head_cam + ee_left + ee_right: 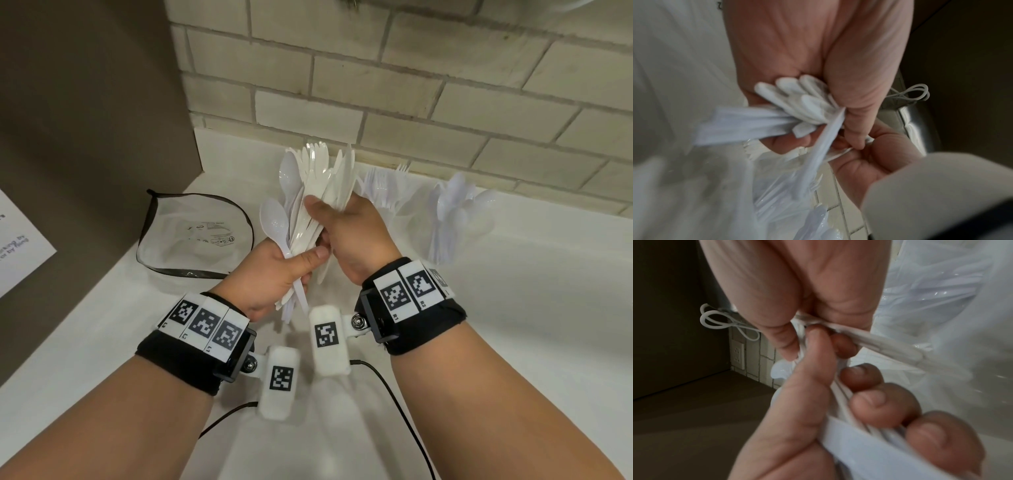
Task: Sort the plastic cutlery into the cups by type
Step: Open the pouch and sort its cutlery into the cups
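A mixed bundle of white plastic cutlery (318,192), with spoons, forks and knives, is held upright over the white counter. My left hand (301,260) grips the handles low down, thumb across the front. My right hand (329,219) is curled round the bundle just above it, pinching some pieces. The left wrist view shows the handle ends (797,97) fanning out under my palm. Behind and to the right stand a clear cup of forks (383,192) and a clear cup of spoons (452,216).
A clear pouch with black trim (195,233) lies flat on the counter (513,308) to the left. A brown panel (85,120) closes the left side and a tiled wall (411,85) the back. Black cables (394,387) trail from my wrists.
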{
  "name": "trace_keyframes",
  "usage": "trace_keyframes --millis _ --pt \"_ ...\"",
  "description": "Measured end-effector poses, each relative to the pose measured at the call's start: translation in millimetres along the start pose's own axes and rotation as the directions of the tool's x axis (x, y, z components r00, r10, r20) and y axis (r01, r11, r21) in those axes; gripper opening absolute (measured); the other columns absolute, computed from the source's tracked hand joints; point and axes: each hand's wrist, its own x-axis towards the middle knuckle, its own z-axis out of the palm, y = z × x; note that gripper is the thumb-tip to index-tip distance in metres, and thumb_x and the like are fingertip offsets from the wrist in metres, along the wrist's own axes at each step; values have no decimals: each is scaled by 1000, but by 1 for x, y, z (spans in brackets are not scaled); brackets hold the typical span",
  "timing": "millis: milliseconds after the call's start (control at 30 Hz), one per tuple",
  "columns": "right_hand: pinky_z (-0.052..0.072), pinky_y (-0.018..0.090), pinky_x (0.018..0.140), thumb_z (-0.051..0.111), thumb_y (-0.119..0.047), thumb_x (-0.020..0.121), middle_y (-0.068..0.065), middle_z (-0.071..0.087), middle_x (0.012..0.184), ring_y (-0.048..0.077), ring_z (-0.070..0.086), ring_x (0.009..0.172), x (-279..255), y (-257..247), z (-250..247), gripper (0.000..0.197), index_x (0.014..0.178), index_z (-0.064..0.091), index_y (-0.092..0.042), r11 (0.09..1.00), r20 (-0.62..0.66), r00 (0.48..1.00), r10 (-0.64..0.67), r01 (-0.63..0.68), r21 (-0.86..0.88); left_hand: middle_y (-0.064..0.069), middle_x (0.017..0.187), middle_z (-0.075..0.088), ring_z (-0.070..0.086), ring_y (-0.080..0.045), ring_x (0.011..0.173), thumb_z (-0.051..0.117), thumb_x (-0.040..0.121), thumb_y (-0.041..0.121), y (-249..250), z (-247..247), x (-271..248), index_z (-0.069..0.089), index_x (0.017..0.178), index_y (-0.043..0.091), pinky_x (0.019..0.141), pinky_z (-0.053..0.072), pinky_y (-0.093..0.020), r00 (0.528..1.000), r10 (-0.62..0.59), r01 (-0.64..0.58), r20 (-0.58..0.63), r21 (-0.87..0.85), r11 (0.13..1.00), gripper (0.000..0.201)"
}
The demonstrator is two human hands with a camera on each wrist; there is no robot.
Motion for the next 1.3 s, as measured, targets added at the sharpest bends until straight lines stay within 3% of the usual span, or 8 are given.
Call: trace_keyframes --millis 200,333,433,500,633,833,1133,1300 --pt "58 48 78 60 -27 93 18 72 87 35 70 82 1 0 -2 27 101 65 -2 1000 -22 1000 -6 6 -1 6 54 55 46 -9 52 69 85 22 -5 -3 0 70 81 19 63 41 -31 1000 0 1 16 -49 999 5" --pt "57 49 83 58 -28 93 18 72 93 34 70 87 0 1 -1 25 101 65 -4 998 -11 999 -40 40 -47 2 60 53 46 -11 55 69 76 29 -12 -6 2 71 90 18 65 40 -33 1000 20 -19 13 -76 997 17" --pt "51 32 58 49 -33 98 -3 64 57 12 62 53 0 -5 -2 30 81 60 -11 994 -46 997 -59 55 -92 -3 62 50 45 -15 55 76 69 38 -17 -7 3 69 90 11 67 39 -39 999 38 -38 -6 -39 999 35" --pt "41 28 51 47 -33 99 -6 52 47 9 49 42 3 -11 -4 33 75 55 -12 995 -95 993 -66 58 -84 -4 58 49 46 -18 56 76 64 45 -19 -9 3 64 89 4 67 40 -40 999 45 -45 -14 10 999 50" --pt "41 27 51 47 -33 99 1 49 57 13 47 47 5 -19 -7 30 83 54 -9 989 -84 992 -90 79 -126 -4 56 51 47 -20 56 73 68 45 -19 -9 1 61 87 2 66 41 -37 998 53 -52 -15 49 997 48" --pt "39 27 56 54 -28 96 -9 54 60 7 48 49 1 -7 -4 15 89 60 -16 978 51 996 -78 86 -188 -9 64 51 47 -20 57 73 69 43 -20 -9 3 63 98 -2 68 40 -41 998 62 -62 -7 -5 998 55" --pt "41 27 62 42 -33 100 -7 67 70 6 56 56 9 -27 -9 25 94 57 -14 983 -132 978 -162 150 -103 -1 52 43 43 -13 49 62 78 30 -9 -6 -5 55 78 11 51 43 -24 998 49 -48 37 -30 998 20" --pt "44 27 62 39 -32 101 -5 68 64 9 62 63 10 -44 -14 25 103 53 -11 968 -298 922 -249 243 -55 -4 56 41 42 -14 51 66 85 31 -11 -7 -3 63 70 20 55 43 -27 999 32 -31 25 -11 999 18"
